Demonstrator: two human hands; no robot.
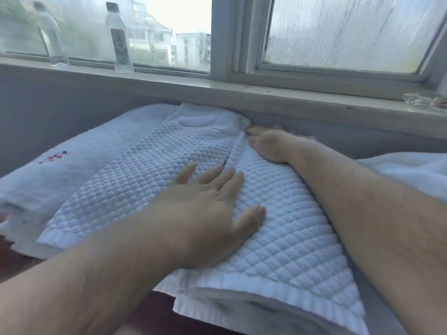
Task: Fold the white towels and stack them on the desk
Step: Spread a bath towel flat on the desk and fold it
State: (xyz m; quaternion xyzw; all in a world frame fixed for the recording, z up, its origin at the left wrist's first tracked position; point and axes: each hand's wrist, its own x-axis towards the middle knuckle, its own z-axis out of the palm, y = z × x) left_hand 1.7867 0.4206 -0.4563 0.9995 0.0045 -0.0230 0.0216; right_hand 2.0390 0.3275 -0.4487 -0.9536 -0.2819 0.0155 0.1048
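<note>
Two bottles point(119, 37) (clear) on sill; plain towel point(72, 151) beside quilted towel point(145, 170).

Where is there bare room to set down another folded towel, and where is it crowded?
Free: the windowsill between the labelled bottle and the clear wrapper. A bare strip of dark desk shows at the near edge. Crowded: the quilted towel under the left hand and right hand, overlapping the plain towel.
</note>
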